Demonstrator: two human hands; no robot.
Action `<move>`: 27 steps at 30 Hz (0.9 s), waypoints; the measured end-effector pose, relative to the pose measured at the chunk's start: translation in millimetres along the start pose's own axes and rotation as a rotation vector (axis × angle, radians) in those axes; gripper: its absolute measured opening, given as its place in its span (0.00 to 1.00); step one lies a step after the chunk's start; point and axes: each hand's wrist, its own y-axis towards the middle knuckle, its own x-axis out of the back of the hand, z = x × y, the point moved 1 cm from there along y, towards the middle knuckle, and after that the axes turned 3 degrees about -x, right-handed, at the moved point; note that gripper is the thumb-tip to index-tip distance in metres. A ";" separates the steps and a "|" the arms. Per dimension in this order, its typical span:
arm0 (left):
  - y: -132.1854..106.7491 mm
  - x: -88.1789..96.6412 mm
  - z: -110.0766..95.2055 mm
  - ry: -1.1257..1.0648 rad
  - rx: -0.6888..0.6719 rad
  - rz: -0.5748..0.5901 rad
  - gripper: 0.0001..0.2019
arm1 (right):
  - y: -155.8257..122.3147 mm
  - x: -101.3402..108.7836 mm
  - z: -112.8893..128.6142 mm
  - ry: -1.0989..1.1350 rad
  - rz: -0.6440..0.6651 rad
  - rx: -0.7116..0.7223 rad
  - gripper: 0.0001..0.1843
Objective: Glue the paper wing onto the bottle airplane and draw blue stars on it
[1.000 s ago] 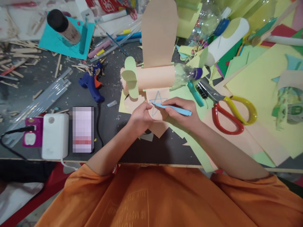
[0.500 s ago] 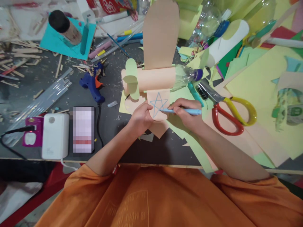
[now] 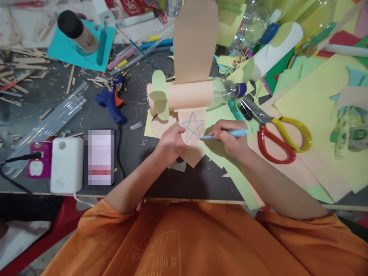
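Observation:
A peach paper flap (image 3: 192,126) with a blue five-pointed star drawn on it hangs from a plastic bottle (image 3: 201,94) wrapped in peach paper, which lies on the dark table. My left hand (image 3: 170,143) presses and grips the flap's left edge, fingers curled. My right hand (image 3: 230,138) pinches a light blue pen (image 3: 227,134), its tip at the flap's right edge beside the star. A tall peach paper wing (image 3: 194,38) rises behind the bottle, and a light green paper fin (image 3: 159,94) sits at the bottle's left end.
Red-and-yellow scissors (image 3: 276,132) lie right of my right hand. A blue glue gun (image 3: 110,101), a phone (image 3: 100,157) and a white charger (image 3: 66,165) sit at the left. Coloured paper sheets (image 3: 316,99) cover the right side. Wooden sticks litter the far left.
My right hand has drawn the pen from the star's left side rightwards, off the finished star to the flap's right edge. My left hand has stayed on the flap.

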 end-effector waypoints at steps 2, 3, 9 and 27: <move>0.5 1.1 0.5 0.003 -0.005 0.014 0.30 | 0.1 1.0 -0.5 0.000 -0.007 -0.002 0.12; 0.8 1.5 0.7 0.003 -0.008 0.025 0.29 | 0.2 1.6 -0.8 0.000 -0.007 -0.007 0.12; 0.5 -0.3 -0.8 -0.022 0.007 -0.001 0.26 | -0.8 3.1 -1.9 0.033 0.002 -0.048 0.11; -0.5 -3.4 -2.1 0.015 0.001 0.036 0.26 | 17.2 4.1 -11.5 0.443 -0.055 -0.253 0.09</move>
